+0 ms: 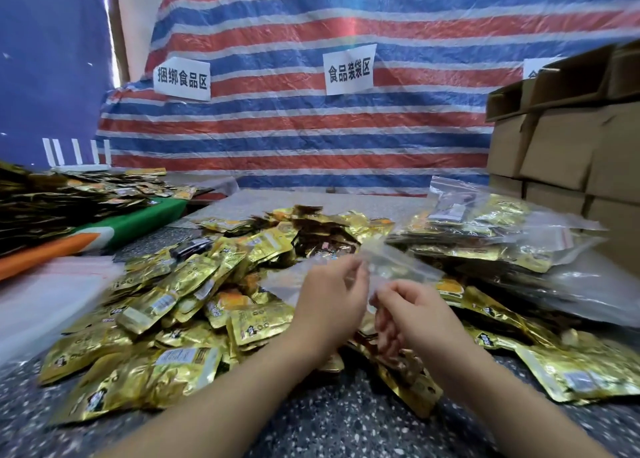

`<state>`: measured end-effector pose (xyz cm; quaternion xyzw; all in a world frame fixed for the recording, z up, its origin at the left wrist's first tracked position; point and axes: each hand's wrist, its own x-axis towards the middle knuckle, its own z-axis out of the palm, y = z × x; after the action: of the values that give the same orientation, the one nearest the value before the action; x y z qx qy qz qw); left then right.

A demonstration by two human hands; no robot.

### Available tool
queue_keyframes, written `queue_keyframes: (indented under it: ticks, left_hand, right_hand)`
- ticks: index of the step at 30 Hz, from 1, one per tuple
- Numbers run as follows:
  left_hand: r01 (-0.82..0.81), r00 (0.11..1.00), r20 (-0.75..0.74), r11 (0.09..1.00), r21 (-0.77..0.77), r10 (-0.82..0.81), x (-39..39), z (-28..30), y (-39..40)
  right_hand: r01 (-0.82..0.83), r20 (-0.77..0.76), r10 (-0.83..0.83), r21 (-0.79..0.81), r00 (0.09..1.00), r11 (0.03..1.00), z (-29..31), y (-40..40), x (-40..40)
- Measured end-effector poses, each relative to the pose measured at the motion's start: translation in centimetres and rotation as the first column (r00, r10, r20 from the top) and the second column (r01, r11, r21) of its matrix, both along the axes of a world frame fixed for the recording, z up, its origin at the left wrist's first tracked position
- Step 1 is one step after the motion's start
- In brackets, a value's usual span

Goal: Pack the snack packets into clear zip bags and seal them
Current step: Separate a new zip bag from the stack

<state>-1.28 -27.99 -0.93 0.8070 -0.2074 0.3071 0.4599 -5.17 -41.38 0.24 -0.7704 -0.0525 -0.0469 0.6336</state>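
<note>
Head view: both hands up over the centre of the bench (311, 423), dark speckled top. Left hand (330, 305) has fingers curled, pinching the left edge of a clear zip bag (398, 267). Right hand (415, 314) pinches the bag's near edge, fingers curled round it. Bag is held between them, tilted, running off toward 1 o'clock; motion blur, so I can't tell if the zip is closed. Something gold shows through it, no detail.

Loose gold packets (166, 319) heaped on the bench from 9 to 12 o'clock of the hands, some face up, some label up. More packets (581, 371) at 4 o'clock. A few dark brown ones lie just below the right hand.

Filled bags (502, 236) stacked at 2 o'clock, gold packets inside, one with a red strip at the zip. Flat empty bags (41, 295) at 9 o'clock, left edge.

Far left, 10 o'clock: second packet pile (69, 198) on an orange-and-green cloth (131, 225). Cartons (571, 146) stacked at 2 o'clock, far right. Backdrop is a red/white/blue striped tarp (311, 139) with two paper signs (349, 69) in Chinese characters, a third partly hidden behind the cartons.
</note>
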Motion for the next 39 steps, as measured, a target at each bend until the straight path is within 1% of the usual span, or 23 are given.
queue_keyframes:
  ticks: [3, 7, 9, 12, 15, 17, 19, 21, 23, 25, 27, 28, 30, 33, 36, 39]
  left_hand:
    - [0.089, 0.996, -0.022, 0.992, 0.086, -0.087, -0.2, -1.1, -0.3]
    - [0.169, 0.985, -0.039, 0.983, 0.073, -0.167, -0.8, -1.0, 0.0]
    - [0.190, 0.982, -0.020, 0.977, 0.100, -0.188, -0.9, -0.6, 0.3]
    - [0.199, 0.971, 0.082, 0.946, 0.255, -0.226, -1.6, -0.1, 0.9]
    - [0.259, 0.947, 0.078, 0.884, 0.389, -0.312, -1.9, 0.4, 0.9]
    - [0.270, 0.939, 0.075, 0.853, 0.447, -0.337, -2.2, 0.7, 0.9]
    - [0.257, 0.943, 0.054, 0.825, 0.503, -0.327, -2.5, 0.8, 0.9]
    - [0.256, 0.952, 0.024, 0.832, 0.492, -0.306, -2.9, 0.8, 0.9]
    - [0.243, 0.957, 0.056, 0.888, 0.391, -0.286, -3.0, 0.9, 0.7]
    - [0.158, 0.966, 0.150, 0.938, 0.310, -0.212, -2.9, 1.1, 0.6]
    - [0.062, 0.965, 0.228, 0.958, 0.281, -0.130, -2.8, 1.4, 0.5]
    - [0.033, 0.965, 0.240, 0.958, 0.284, -0.104, -2.8, 1.5, 0.6]
    - [0.028, 0.970, 0.220, 0.952, 0.305, -0.099, -2.9, 1.7, 0.7]
    - [0.083, 0.980, 0.146, 0.945, 0.316, -0.134, -2.8, 1.5, 0.9]
    - [0.145, 0.981, 0.074, 0.937, 0.319, -0.178, -2.8, 1.3, 0.8]
    - [0.165, 0.978, 0.070, 0.938, 0.303, -0.195, -2.8, 1.5, 0.9]
  right_hand:
    - [0.070, -0.120, -0.051, 0.162, 0.991, 0.984, 0.6, -0.6, 0.4]
    - [0.154, -0.262, -0.068, 0.321, 0.963, 0.934, 1.0, -1.4, 0.6]
    - [0.176, -0.304, -0.061, 0.367, 0.951, 0.913, 1.2, -2.0, 0.6]
    - [0.168, -0.356, -0.016, 0.402, 0.934, 0.900, 1.6, -2.6, 0.5]
    - [0.173, -0.365, -0.021, 0.389, 0.931, 0.905, 1.8, -2.8, 0.5]
    - [0.169, -0.325, -0.030, 0.408, 0.945, 0.897, 1.8, -3.0, 0.5]
    - [0.143, -0.248, -0.030, 0.452, 0.968, 0.881, 1.9, -3.2, 0.5]
    - [0.116, -0.132, -0.065, 0.431, 0.989, 0.895, 2.0, -3.5, 0.5]
    - [0.060, -0.007, -0.061, 0.345, 0.998, 0.937, 2.2, -3.6, 0.4]
    - [-0.004, 0.099, -0.019, 0.225, 0.995, 0.974, 2.3, -3.3, 0.1]
    - [-0.033, 0.199, 0.008, 0.122, 0.980, 0.992, 2.1, -2.7, -0.2]
    - [-0.030, 0.236, 0.004, 0.105, 0.972, 0.994, 2.0, -2.4, -0.3]
    - [-0.019, 0.259, -0.016, 0.134, 0.966, 0.991, 1.7, -2.0, -0.3]
    - [-0.048, 0.210, 0.017, 0.145, 0.978, 0.988, 1.5, -2.3, -0.4]
    - [-0.107, 0.194, 0.091, 0.075, 0.977, 0.991, 1.7, -2.4, -0.7]
    - [-0.058, 0.274, 0.066, -0.038, 0.960, 0.998, 1.9, -2.0, -0.9]
